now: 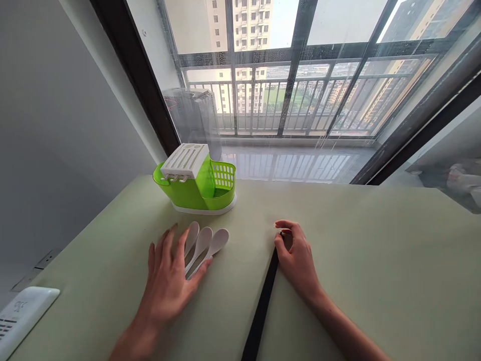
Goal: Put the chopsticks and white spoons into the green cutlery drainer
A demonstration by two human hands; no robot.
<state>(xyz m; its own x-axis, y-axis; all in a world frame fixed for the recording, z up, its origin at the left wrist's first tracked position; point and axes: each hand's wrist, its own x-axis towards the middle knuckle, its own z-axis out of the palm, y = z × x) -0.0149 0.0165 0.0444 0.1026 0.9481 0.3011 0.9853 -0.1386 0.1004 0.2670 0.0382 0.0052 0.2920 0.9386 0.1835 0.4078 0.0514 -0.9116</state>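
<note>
Three white spoons (203, 242) lie side by side on the pale green table (356, 260), bowls pointing away from me. My left hand (169, 273) is spread over them, fingers apart, with the thumb by the right-hand spoon and the fingers across the left one. The spoon handles are partly hidden under this hand. To the right, my right hand (296, 255) has its thumb and fingers curled together around the far end of a long black strap (265, 301). The strap runs down toward me and out of the bottom of the view.
A green caddy (188, 193) with a white slotted top (186, 159) and an open basket side stands behind the spoons. At the lower left is a white power strip-like object (26, 313). A window (296, 90) rises beyond the table's back edge; a wall borders the left.
</note>
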